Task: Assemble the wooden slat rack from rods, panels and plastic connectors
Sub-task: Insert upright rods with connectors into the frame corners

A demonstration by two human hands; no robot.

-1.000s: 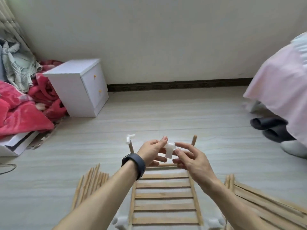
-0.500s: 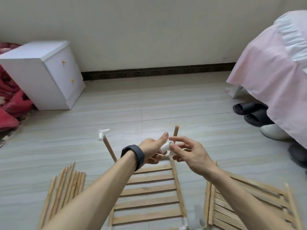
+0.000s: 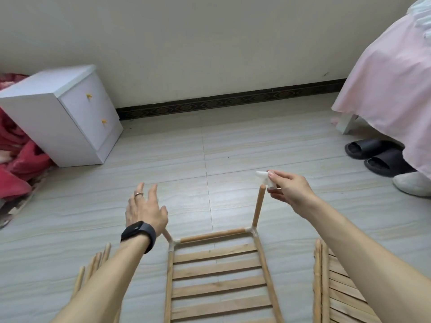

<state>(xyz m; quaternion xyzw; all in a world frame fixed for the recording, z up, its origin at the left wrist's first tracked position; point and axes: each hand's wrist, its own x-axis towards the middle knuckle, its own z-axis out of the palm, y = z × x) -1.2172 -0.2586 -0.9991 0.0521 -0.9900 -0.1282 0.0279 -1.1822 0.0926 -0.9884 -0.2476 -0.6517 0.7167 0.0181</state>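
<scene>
Presently a connector is pinched in the right hand beside the top of the upright rod; the left hand is spread and empty. Pressed askew, the unsteadied rod could be tipped.

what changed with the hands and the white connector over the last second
The left hand let go of the connector and moved left; it is open now, in front of the left rod. The right hand alone pinches the connector and has carried it right, close above the right rod, not yet on it. The slat panel and both upright rods stayed put.
</scene>
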